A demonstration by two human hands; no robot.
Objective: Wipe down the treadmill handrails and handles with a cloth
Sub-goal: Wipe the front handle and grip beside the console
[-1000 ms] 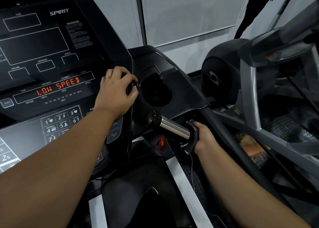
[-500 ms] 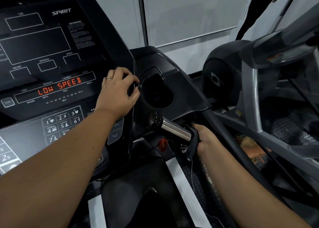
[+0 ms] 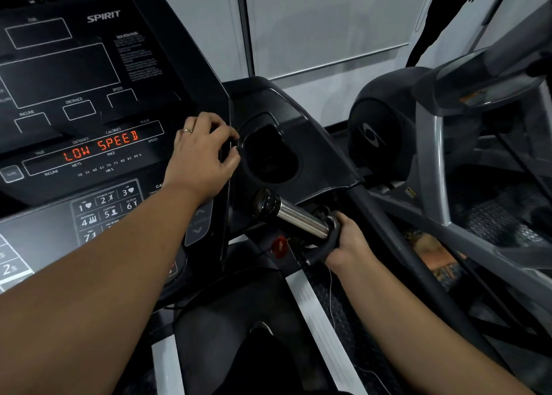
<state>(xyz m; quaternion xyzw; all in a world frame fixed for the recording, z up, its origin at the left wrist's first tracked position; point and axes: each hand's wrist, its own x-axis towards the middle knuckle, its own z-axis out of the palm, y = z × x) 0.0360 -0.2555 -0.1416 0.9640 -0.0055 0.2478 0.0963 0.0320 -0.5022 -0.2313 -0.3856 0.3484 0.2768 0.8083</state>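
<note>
The treadmill console (image 3: 89,101) fills the upper left and serves as the landmark: a black sloped panel bearing the brand "SPIRIT" in pale letters near its top, a small "WARNING!" block of text too fine to read below that, and outlined windows labelled "INCLINE", "DISTANCE" and "SPEED". Across its lower band a red display (image 3: 101,148) reads "LOW SPEED", with "CALORIES", "PULSE", "PACE" and "METS" printed around it and a row of figures from 50 to 90 % marked "HR %". Below the console a grey keypad (image 3: 104,212) shows numbered keys 1 to 7. To the right of the console stands a second grey exercise machine (image 3: 436,143), its frame crowding the space beside the treadmill's long dark handrail (image 3: 397,245). Behind both runs a pale grey wall with vertical seams. Just right of the console sits a black cup recess (image 3: 268,155). The left hand (image 3: 203,155), wearing a ring, curls over the console's right edge, fingers clenched around that rim. Below and right of the console a chrome handle (image 3: 301,218) juts out; the right hand (image 3: 349,245) grasps a dark cloth (image 3: 324,245) wrapped round the handle's near end. A red clip (image 3: 280,246) hangs just left of the cloth.
</note>
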